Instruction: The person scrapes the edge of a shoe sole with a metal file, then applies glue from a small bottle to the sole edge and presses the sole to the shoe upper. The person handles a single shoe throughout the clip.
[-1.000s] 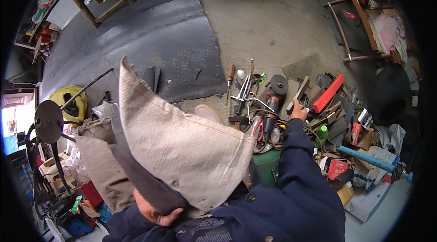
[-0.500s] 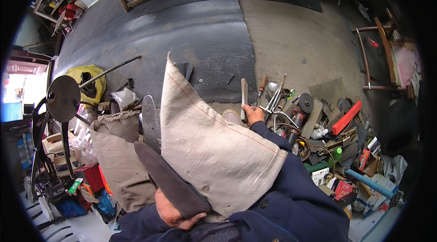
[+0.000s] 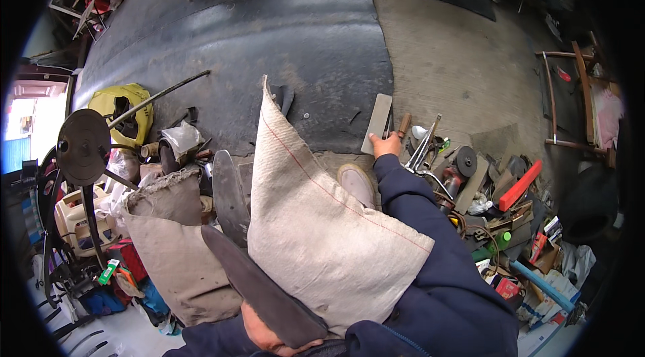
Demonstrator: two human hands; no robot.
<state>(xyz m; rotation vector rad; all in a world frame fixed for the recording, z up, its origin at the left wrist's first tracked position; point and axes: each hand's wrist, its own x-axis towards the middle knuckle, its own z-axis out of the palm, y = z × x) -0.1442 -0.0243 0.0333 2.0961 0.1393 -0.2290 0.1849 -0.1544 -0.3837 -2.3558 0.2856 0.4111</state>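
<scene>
Right hand (image 3: 384,147) now on flat bar (image 3: 377,123)

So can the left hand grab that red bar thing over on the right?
Probably not. The left hand is holding a dark blade by the body, and the cloth sack and right arm lie between it and the red bar.

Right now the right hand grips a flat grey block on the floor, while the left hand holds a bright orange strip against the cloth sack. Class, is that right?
Not quite. In the head view the strip in the left hand is dark, not orange. The right hand does grip the grey block, beside the cloth sack.
</scene>
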